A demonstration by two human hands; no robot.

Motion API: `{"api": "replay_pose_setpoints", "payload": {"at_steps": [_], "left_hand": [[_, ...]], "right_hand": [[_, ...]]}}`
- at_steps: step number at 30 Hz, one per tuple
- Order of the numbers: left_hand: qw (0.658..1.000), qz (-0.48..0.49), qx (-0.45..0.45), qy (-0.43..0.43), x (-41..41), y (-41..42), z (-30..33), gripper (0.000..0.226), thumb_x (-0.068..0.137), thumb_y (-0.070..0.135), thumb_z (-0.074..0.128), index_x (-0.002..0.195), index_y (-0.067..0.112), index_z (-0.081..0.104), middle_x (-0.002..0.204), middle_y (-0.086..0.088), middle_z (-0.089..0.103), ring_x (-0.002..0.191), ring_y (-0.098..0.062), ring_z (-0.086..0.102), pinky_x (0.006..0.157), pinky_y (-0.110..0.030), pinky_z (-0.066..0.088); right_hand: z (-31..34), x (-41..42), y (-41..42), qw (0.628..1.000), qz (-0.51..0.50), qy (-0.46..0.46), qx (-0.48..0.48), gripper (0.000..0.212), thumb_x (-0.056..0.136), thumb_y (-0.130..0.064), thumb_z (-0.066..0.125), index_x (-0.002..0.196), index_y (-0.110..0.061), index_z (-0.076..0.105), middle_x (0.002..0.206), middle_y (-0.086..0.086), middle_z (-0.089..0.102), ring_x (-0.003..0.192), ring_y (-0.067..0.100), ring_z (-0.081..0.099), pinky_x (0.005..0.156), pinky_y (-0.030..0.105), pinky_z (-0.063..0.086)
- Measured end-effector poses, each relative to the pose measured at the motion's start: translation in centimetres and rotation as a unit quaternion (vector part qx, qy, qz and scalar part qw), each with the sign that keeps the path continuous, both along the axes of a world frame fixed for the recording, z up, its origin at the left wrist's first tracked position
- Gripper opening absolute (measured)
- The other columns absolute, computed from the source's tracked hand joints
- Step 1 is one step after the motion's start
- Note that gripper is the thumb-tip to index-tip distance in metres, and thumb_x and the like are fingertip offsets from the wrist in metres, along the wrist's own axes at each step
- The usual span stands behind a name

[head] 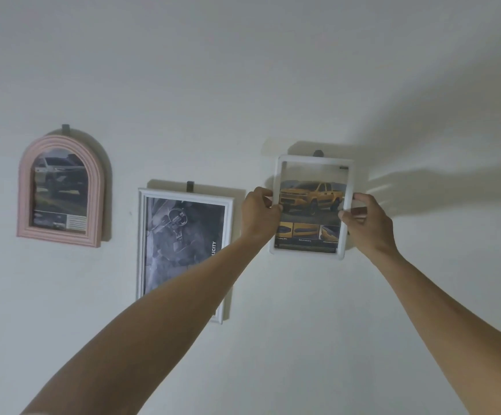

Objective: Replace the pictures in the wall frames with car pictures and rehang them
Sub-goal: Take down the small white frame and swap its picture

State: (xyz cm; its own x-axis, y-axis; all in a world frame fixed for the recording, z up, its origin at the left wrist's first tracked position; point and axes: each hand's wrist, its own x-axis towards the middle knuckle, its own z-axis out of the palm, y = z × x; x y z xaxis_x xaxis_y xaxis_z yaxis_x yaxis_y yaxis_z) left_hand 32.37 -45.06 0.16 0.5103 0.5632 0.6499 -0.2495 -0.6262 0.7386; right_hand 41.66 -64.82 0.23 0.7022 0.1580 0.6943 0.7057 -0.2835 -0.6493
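Small white frame: hanging against the wall, top edge just under a dark hook; sitting rightmost of three frames.
Small white frame contents: holding a picture of a yellow pickup truck, with a strip of smaller yellow detail shots below it.
Large white frame: hanging under its own dark hook, between the other two and lower on the wall; lower right part hidden behind the left forearm.
Large white frame contents: holding a grey car-interior picture showing a steering wheel; lettering running sideways along the right edge.
Pink arched frame: hanging leftmost, under a third dark hook, well apart from the hands.
Pink arched frame contents: holding a dark vehicle picture; details too dim for reading.
Left hand: gripping the left edge of the small white frame, fingers curling round the rim, thumb lying on the front.
Right hand: gripping the right edge at mid-height, thumb pressing the front, fingers wrapping behind.
Arms: reaching up and forward, both bare.
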Motion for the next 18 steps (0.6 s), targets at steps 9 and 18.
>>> {"api": "replay_pose_setpoints", "payload": {"at_steps": [9,18], "left_hand": [[0.999,-0.016,-0.032,0.035,-4.6,1.6,-4.2,0.029,0.086,0.017,0.070,0.114,0.013,0.061,0.098,-0.001,0.066,0.089,-0.017,0.063,0.081,-0.032,0.055],[0.985,-0.044,-0.104,0.130,-11.1,6.7,-14.6,0.027,0.083,0.014,0.071,0.109,0.012,0.062,0.097,0.001,0.067,0.089,-0.017,0.064,0.074,-0.025,0.051]], "right_hand": [[-3.5,-4.5,0.4,0.998,0.033,0.054,-0.002,0.037,0.086,-0.019,0.072,0.120,-0.024,0.058,0.093,-0.004,0.067,0.088,0.020,0.069,0.071,0.033,0.060],[-11.9,-10.6,4.3,0.985,0.069,0.140,-0.072,0.041,0.079,-0.016,0.077,0.116,-0.021,0.059,0.094,0.004,0.068,0.086,0.021,0.069,0.065,0.040,0.064]]}}
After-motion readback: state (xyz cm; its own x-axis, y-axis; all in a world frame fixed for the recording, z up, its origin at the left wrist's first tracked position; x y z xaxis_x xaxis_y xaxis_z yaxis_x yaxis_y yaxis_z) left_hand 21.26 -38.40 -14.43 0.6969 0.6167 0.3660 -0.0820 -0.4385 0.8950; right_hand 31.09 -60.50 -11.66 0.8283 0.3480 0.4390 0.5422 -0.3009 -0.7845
